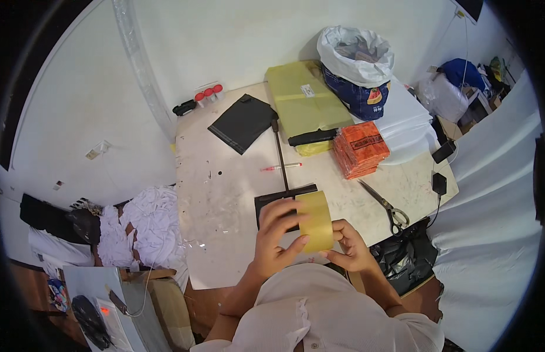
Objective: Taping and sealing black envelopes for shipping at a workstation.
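Over the near edge of the table I have a wide roll of yellowish packing tape (315, 223) between my hands. My right hand (351, 249) grips its right side, thumb and fingers closed on the edge. Along the left side, my left hand (275, 237) holds the roll with curled, slightly blurred fingers and its thumb against the tape. Behind the roll and partly covered by it lies a black plastic packet (269, 201). A long dark rod (279, 146) reaches from that packet to a flat black mailer bag (240, 124) farther back.
Scissors (382, 205) lie right of my hands, near orange packets (361, 149). A red-and-white marker (282, 167) rests mid-table. Behind stand yellow wrapped packages (304, 97) and a white-and-blue sack (357, 73). Red-capped containers (209, 92) line the wall. A black bag (404, 258) sits below the right edge.
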Demonstrator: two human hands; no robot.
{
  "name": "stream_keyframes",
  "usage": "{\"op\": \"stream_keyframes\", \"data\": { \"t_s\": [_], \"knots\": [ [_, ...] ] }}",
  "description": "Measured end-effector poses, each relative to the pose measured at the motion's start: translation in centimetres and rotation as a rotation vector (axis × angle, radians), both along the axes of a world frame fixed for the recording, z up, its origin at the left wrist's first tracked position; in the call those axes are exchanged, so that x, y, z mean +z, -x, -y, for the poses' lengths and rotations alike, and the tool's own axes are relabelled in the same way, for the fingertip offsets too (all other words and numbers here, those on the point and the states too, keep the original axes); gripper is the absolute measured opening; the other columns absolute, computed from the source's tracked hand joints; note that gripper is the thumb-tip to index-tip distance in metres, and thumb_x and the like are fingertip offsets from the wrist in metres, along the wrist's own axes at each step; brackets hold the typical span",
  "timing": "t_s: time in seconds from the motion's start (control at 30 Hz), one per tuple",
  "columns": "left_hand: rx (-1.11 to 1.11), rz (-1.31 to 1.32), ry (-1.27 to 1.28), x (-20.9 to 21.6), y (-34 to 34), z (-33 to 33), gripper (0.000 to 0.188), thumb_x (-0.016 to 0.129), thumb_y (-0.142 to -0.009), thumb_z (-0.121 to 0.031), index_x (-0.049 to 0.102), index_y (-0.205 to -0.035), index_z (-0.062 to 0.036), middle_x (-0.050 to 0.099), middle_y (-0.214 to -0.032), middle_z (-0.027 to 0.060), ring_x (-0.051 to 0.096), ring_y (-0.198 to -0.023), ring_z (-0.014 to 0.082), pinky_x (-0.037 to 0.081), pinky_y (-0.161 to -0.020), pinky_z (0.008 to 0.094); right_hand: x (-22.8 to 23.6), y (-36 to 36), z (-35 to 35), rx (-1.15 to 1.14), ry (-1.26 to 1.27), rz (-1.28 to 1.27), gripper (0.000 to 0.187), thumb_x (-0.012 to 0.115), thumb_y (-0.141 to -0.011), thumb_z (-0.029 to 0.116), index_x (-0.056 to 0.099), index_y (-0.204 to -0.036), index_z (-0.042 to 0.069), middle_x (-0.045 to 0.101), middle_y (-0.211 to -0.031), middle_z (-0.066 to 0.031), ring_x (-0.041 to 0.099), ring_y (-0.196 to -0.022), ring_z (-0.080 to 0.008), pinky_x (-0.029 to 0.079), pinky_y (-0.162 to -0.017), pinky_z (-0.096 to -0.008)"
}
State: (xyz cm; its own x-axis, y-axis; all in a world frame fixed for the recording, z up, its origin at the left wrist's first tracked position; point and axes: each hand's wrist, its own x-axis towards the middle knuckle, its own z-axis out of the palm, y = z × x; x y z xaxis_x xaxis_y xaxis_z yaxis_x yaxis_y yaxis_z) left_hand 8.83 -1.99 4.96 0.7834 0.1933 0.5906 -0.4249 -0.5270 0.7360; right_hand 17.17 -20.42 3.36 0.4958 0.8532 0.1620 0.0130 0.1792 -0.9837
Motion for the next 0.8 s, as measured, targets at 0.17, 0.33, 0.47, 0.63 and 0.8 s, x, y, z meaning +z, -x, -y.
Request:
{"op": "stream_keyframes", "data": {
  "t_s": [0.17, 0.33, 0.47, 0.63, 0.8],
  "knots": [
    [-0.102, 0.022, 0.825, 0.4, 0.8, 2.4, 0.055, 0.064, -0.074, 0.000, 0.042, -0.125, -0.0005, 0.034, -0.135, 0.0115, 0.045, -0.111, 0.0210, 0.038, -0.096, 0.0365, 1.1, 0.6, -0.5, -0.023, -0.074, -0.298, 0.037, 0.054, -0.080, -0.001, 0.040, -0.114, 0.000, 0.053, -0.111, -0.0085, 0.047, -0.104, -0.0132, 0.030, -0.094, -0.0307],
    [-0.119, -0.230, 0.736, 2.4, 1.4, 2.9, 0.067, 0.053, -0.079, 0.012, 0.023, -0.137, -0.0011, 0.028, -0.139, 0.0131, 0.049, -0.113, 0.0223, 0.043, -0.092, 0.0328, 2.4, 0.5, -1.3, -0.070, -0.044, -0.286, 0.040, 0.048, -0.087, 0.020, 0.038, -0.119, 0.000, 0.050, -0.113, -0.0092, 0.044, -0.107, -0.0140, 0.029, -0.094, -0.0313],
    [-0.159, -0.184, 0.783, 1.5, 1.0, 4.0, 0.071, 0.050, -0.080, 0.015, 0.015, -0.139, -0.0025, 0.024, -0.142, 0.0145, 0.049, -0.114, 0.0231, 0.042, -0.093, 0.0335, 1.3, 0.3, -1.7, -0.170, -0.144, -0.217, 0.032, 0.041, -0.090, 0.018, 0.038, -0.116, -0.001, 0.051, -0.103, -0.0069, 0.046, -0.095, -0.0116, 0.033, -0.089, -0.0267],
    [-0.049, 0.054, 0.386, 0.4, 1.2, 4.9, 0.090, 0.051, -0.076, 0.020, -0.003, -0.141, -0.0110, 0.017, -0.141, 0.0251, 0.050, -0.113, 0.0311, 0.045, -0.089, 0.0358, 1.8, 0.7, -2.3, -0.329, -0.122, -0.273, 0.032, 0.049, -0.085, 0.033, 0.043, -0.096, 0.003, 0.052, -0.090, -0.0068, 0.048, -0.085, -0.0125, 0.036, -0.081, -0.0273],
    [-0.023, 0.148, 0.109, -0.5, 1.2, 4.7, 0.098, 0.052, -0.073, 0.021, -0.006, -0.141, -0.0196, 0.017, -0.137, 0.0265, 0.053, -0.107, 0.0360, 0.047, -0.086, 0.0384, 1.5, 0.3, -2.3, -0.260, -0.242, -0.241, 0.020, 0.041, -0.088, 0.023, 0.043, -0.092, 0.004, 0.048, -0.085, -0.0046, 0.043, -0.078, -0.0096, 0.034, -0.074, -0.0242]
  ]
}}
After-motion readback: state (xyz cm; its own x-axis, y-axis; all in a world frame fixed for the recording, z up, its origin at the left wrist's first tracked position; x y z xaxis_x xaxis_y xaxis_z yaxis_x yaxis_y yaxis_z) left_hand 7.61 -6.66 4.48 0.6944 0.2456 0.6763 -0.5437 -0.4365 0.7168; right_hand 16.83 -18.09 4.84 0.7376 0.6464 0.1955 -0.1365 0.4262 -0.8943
